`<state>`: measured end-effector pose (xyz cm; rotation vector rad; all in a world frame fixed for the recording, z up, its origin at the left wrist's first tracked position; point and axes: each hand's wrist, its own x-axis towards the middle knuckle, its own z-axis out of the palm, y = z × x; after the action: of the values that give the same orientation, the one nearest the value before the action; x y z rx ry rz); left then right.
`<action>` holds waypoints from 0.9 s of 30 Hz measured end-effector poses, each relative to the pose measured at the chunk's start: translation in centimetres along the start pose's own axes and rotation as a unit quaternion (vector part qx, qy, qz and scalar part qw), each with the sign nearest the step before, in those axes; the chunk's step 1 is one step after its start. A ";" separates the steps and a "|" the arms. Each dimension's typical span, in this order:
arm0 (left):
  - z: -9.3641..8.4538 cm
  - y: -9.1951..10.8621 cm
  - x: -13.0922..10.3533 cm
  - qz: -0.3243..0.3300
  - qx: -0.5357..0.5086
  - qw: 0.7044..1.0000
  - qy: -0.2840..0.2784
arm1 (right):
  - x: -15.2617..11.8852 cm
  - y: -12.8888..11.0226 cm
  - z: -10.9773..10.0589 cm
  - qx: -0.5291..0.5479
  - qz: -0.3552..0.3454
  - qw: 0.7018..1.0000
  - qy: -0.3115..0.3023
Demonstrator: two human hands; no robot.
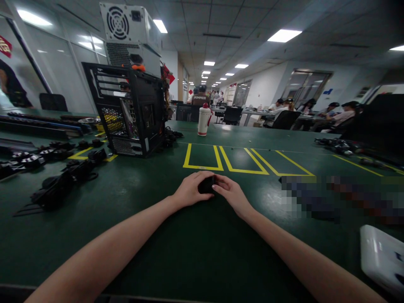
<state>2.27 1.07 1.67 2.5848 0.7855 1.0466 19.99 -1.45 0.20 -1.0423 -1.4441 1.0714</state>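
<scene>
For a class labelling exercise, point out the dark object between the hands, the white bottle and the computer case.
Dark object (206,185): head view, its exposed middle.
White bottle (203,121): head view, its body.
Computer case (155,107): head view, its side.

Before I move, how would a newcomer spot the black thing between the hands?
On the green table, find the bottle, then the yellow outline just nearer the camera. Nearer still, the small black thing sits between the left hand and the right hand. Unlike the black parts lying off to the left, it is in the left hand's grip.
</scene>
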 end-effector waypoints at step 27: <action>0.2 -0.1 0.0 0.002 0.002 1.000 0.000 | -0.4 -0.7 0.2 0.010 -0.028 1.000 -0.005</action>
<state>2.36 1.15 1.50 2.5901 0.7845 1.0482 19.81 -2.01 0.79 -0.9771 -1.4589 1.0505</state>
